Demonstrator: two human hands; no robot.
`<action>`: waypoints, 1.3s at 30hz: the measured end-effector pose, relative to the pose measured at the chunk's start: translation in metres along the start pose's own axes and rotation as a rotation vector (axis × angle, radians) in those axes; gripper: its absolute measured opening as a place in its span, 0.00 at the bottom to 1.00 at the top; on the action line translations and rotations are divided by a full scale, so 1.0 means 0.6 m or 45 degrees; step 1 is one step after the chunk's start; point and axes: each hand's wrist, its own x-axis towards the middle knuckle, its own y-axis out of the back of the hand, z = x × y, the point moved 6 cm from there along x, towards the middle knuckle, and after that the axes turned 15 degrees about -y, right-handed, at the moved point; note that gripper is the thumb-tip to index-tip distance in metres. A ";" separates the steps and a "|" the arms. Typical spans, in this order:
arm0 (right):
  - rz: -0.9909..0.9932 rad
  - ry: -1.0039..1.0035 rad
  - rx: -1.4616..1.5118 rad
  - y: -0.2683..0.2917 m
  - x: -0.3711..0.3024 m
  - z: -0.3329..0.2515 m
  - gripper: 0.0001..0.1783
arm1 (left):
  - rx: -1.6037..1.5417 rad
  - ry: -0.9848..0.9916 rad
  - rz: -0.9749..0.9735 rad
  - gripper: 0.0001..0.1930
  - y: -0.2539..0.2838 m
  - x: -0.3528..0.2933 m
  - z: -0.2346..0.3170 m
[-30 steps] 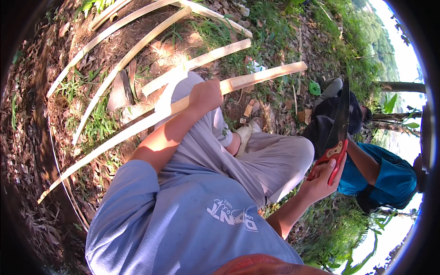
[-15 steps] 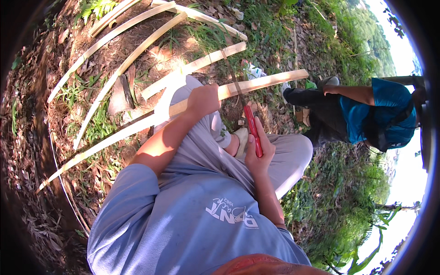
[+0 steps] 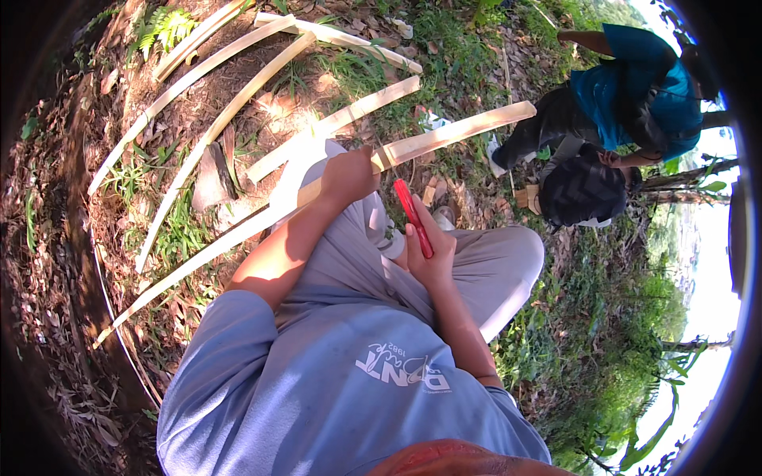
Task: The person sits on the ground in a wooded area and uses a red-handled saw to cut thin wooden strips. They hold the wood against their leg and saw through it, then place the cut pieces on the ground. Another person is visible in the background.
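My left hand is closed round a long pale strip of split wood or bamboo, which slants across my raised left knee from lower left to upper right. In my right hand is the red handle of a knife, gripped with the thumb along it. The handle points up toward the strip, just right of my left hand. Its blade is hard to make out now; the earlier frame shows it long and thin. Beyond my knee lies a shorter pale strip, partly washed out by sun.
More pale strips lie on the leafy ground at upper left, near a fern and a flat brown piece. At right a person in a teal shirt stands beside a dark backpack. Greenery and slim trunks border the slope.
My right hand and the knife handle have shifted left and slightly up; the blade no longer shows across the strip. The other person has moved, and a dark backpack now shows beside them.
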 end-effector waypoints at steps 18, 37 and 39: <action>-0.013 -0.095 0.032 0.014 0.013 -0.005 0.25 | -0.005 -0.028 0.014 0.19 -0.001 -0.001 0.002; -0.024 -0.367 0.151 0.025 -0.026 0.034 0.24 | 0.034 -0.044 -0.081 0.11 -0.025 -0.018 0.009; -0.001 -0.404 0.143 0.036 -0.046 0.041 0.24 | 0.047 -0.066 -0.083 0.11 -0.029 -0.015 0.001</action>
